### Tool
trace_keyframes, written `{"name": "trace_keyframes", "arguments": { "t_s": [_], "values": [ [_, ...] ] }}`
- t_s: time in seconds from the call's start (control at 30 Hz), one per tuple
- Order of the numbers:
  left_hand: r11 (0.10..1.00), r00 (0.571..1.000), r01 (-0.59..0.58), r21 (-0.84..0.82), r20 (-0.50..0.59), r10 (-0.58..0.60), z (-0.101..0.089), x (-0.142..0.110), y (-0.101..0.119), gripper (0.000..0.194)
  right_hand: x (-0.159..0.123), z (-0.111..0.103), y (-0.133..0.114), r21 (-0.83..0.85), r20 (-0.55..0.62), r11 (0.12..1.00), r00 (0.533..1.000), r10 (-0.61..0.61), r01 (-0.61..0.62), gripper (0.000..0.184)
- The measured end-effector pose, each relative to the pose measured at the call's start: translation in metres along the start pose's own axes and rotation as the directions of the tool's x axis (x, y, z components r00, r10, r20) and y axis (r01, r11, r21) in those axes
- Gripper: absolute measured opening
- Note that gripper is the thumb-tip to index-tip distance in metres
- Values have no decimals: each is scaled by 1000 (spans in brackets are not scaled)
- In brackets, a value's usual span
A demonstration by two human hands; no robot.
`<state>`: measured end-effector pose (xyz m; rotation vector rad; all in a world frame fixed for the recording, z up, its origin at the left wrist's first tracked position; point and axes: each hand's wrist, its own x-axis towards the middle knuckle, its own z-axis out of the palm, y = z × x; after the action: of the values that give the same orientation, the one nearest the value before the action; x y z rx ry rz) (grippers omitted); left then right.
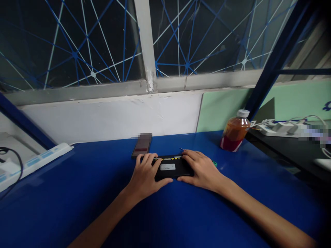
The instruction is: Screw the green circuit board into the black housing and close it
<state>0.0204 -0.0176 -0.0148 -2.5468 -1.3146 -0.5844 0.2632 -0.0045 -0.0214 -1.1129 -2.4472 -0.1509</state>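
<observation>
Hands, left (pixel 150 174) and right (pixel 198 168), fingers curled and thumbs spread, grip opposite ends of a flat black rectangular device (pixel 171 166), lower centre.

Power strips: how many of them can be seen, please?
2: a white strip at left on the blue table; another strip, with plugs in it, at right on the black surface. Others may be hidden.

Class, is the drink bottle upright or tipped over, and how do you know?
Upright: the bottle rests on its base on the blue table, its white cap uppermost.
</observation>
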Motion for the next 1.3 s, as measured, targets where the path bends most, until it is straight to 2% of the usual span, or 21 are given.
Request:
{"name": "trace_keyframes", "arguments": {
  "t_s": [0.13,0.3,0.6,0.93,1.2,1.3],
  "values": [
    [1000,1000,-9,8,-16,9,0,-1,2,57,0,0,0,9,2,1000,1000,5,-5,63],
    [999,999,20,31,28,-21,-2,0,5,63,0,-1,-1,4,15,1000,1000,15,-15,65],
    [1000,1000,9,0,7,-9,-6,-1,9,55,-3,-5,-1,57,28,998,999,22,-24,67],
    [1000,996,-20,-3,91,20,-15,-2,10,62,-5,-8,1,95,75,995,997,-14,7,79],
    [999,995,-11,-33,100,15,-13,-3,7,63,-5,-23,-1,118,129,993,991,-37,22,72],
    [998,997,-27,-55,72,30,-14,-3,6,62,-4,-24,-2,144,124,989,992,-35,17,69]
  ]
}}
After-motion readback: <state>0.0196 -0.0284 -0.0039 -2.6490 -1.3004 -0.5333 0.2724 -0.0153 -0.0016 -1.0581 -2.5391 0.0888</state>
